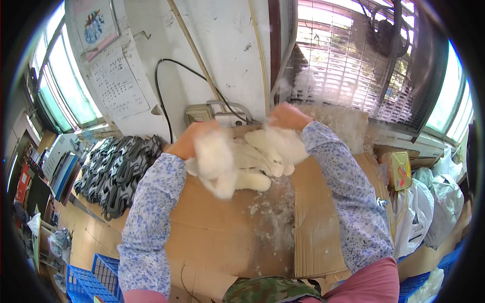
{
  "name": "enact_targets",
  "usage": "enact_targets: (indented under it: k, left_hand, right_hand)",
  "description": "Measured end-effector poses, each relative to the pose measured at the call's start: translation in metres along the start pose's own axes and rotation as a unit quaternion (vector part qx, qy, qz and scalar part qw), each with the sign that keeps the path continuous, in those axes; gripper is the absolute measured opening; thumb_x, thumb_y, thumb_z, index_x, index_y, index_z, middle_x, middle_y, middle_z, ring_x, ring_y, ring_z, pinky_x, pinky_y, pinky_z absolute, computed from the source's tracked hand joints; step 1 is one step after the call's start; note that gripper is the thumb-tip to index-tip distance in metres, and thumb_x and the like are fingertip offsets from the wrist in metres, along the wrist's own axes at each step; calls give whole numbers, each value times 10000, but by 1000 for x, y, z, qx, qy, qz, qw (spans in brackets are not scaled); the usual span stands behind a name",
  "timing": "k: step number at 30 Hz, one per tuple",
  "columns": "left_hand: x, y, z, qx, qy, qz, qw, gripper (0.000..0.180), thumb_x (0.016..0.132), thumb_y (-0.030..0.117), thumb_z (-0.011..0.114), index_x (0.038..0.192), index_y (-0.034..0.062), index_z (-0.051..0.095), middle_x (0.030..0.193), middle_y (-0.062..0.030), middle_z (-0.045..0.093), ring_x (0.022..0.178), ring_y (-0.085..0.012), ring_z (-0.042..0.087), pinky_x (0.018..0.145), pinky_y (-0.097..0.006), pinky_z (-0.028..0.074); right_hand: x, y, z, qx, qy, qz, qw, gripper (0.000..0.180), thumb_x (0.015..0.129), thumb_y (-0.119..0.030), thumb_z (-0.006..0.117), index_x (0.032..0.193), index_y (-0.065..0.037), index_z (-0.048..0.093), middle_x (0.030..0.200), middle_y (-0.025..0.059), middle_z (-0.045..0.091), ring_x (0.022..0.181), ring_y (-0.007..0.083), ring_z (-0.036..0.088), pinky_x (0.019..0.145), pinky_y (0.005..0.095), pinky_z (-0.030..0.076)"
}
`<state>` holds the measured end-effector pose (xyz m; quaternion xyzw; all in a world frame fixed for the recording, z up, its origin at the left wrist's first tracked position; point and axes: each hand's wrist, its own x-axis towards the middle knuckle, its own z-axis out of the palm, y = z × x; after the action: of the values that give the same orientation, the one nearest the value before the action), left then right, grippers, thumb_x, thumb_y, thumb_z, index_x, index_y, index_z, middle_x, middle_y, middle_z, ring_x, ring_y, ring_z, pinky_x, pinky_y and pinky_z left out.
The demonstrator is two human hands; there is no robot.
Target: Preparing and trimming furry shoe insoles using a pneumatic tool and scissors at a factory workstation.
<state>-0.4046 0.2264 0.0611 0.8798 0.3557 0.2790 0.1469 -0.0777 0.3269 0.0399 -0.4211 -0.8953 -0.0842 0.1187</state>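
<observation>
My left hand (188,140) grips a blurred clump of white fluffy stuffing (214,160) over a cream fabric piece with finger-like lobes (251,164). My right hand (286,115) holds the far end of that fabric piece together with more white fluff (285,143). Both hands are raised above a brown cardboard-covered table (222,232), close together, in front of the wall. Both forearms wear blue floral sleeves. Loose white fibres (268,212) lie scattered on the cardboard below.
A pile of black-and-grey patterned pieces (118,169) lies at the left of the table. A socket box with cables (214,112) sits on the wall behind. White plastic bags (434,202) and a yellow box (399,169) stand at the right. Blue crates (93,278) sit lower left.
</observation>
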Motion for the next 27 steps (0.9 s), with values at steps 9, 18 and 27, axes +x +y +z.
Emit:
enact_targets:
  k: [9,18,27]
  left_hand:
    - [21,41,6,-125,59,-117,983,152,871,60,554,1023,53,541,849,-29,552,787,-123,512,744,-268,443]
    - [15,30,24,-191,78,-116,972,511,845,57,569,1341,49,449,972,-74,608,884,-153,562,857,-293,448]
    - [-38,109,-9,-507,125,-128,843,464,861,324,599,1209,20,552,1185,-107,613,1076,-237,594,906,-381,491]
  right_hand:
    - [9,-24,-47,82,14,-55,995,280,694,-284,656,767,-17,694,717,161,661,720,284,663,665,397,513]
    - [32,-109,-86,335,-83,-59,937,334,815,-314,608,828,14,675,683,123,649,587,175,549,569,344,449]
    - [0,-54,-1,833,36,45,550,343,964,-297,485,1001,3,646,861,84,649,711,123,600,685,271,490]
